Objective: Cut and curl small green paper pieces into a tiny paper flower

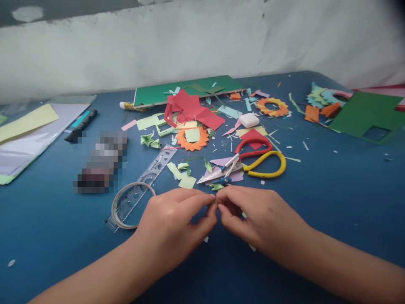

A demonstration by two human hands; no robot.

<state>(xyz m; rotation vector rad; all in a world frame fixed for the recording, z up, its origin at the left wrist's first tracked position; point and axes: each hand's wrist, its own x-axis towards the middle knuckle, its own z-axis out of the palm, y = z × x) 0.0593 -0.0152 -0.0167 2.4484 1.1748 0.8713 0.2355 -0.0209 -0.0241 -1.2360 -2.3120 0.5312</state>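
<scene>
My left hand (177, 223) and my right hand (259, 215) meet at the fingertips low in the middle of the view. Both are closed in a pinch; whatever lies between the fingertips is too small or hidden to name. Just beyond them lie scissors (267, 164) with one red and one yellow handle, blades pointing left. A small green folded paper piece (217, 186) lies right behind my fingertips. Beside my left hand, a ring-shaped roll of tape (115, 211) rests over a clear ruler (160, 162).
On the blue table (47, 236) are orange paper rings (193, 145), red paper (186, 105), a white eraser (249, 120) and many scraps. A green board (190, 90) lies at the back, green paper (367, 114) at right, a dark marker (82, 124) and plastic-covered sheets (47, 131) at left.
</scene>
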